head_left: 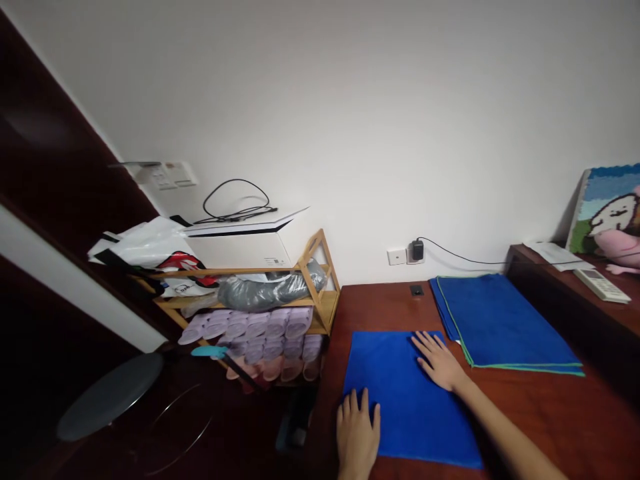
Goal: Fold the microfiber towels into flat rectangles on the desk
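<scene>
A plain blue cloth (405, 393) lies flat on the reddish-brown wooden table (375, 307). On its near left edge rests my left hand (357, 430), palm down with the fingers somewhat apart. My right hand (439, 361) lies flat near the cloth's far right corner, fingers spread. Neither hand grips anything. To the right sits a folded stack of darker blue cloths (500, 323) with green edging, apart from my right hand.
A wooden rack (320, 280) left of the table holds a white box (240, 247), bags and rows of slippers (265, 325). A round stool (113, 393) stands lower left. On the raised right ledge lie a remote (601, 285) and a pink plush toy (620, 247).
</scene>
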A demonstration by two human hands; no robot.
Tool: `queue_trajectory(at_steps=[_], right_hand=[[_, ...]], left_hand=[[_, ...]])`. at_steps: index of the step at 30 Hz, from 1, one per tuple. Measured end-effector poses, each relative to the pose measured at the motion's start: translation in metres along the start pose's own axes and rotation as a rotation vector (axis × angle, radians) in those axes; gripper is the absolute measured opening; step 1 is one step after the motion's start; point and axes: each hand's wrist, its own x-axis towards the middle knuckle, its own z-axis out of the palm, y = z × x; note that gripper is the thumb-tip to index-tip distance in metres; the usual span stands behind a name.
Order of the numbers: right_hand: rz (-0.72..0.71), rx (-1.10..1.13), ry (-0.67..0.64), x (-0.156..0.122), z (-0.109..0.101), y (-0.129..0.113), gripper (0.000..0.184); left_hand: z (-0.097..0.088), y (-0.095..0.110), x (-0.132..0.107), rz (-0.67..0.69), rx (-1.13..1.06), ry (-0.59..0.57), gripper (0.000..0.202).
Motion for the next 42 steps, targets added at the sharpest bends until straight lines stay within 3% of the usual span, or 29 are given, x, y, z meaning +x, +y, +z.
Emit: queue_trajectory(at_steps=[3,7,10,13,18,22,25,27,30,34,37,39,42], right_hand=[[0.268,-0.05,0.107,-0.009,0.021,-0.001,0.068],[0.373,-0.088,0.044,-0.019,0.036,-0.001,0.071],[0.394,-0.119,0.047,-0.014,0.03,0.001,0.072],[0.413,-0.121,0.023,-0.007,0.022,0.002,0.071],[0.42,-0.13,0.022,-0.005,0.024,0.002,0.074],[0.432,-0.149,0.024,-0.006,0.031,0.003,0.075],[0.419,-0.16,0.006,-0.005,0.033,0.007,0.071],[0.411,-0.159,0.007,-0.005,0.034,0.009,0.07],[0.411,-0.144,0.029,-0.005,0.034,0.009,0.074],[0.416,-0.127,0.03,-0.005,0.032,0.007,0.079],[0.418,-0.112,0.028,-0.005,0.032,0.007,0.079],[0.421,-0.102,0.028,-0.005,0.034,0.008,0.079],[0.415,-0.093,0.025,-0.007,0.037,0.01,0.079]], left_hand=[[-0.01,0.022,0.009,0.144,-0.096,0.062,0.048],[-0.008,0.046,0.052,0.346,-0.198,0.023,0.051],[0.004,0.049,0.063,0.349,-0.193,-0.031,0.056],[0.013,0.043,0.055,0.346,-0.187,-0.031,0.059],[0.012,0.05,0.055,0.293,-0.192,0.021,0.053],[0.016,0.1,0.085,0.369,-0.248,0.094,0.051],[0.028,0.146,0.109,0.47,-0.309,0.039,0.051],[0.039,0.161,0.119,0.456,-0.322,-0.007,0.052],[0.048,0.14,0.129,0.335,-0.283,-0.031,0.058],[0.044,0.054,0.14,0.107,-0.133,-0.033,0.061],[0.041,0.0,0.145,0.049,-0.056,-0.026,0.06],[0.043,-0.016,0.145,0.052,-0.04,-0.026,0.061],[0.05,-0.019,0.137,0.035,-0.036,-0.01,0.062]])
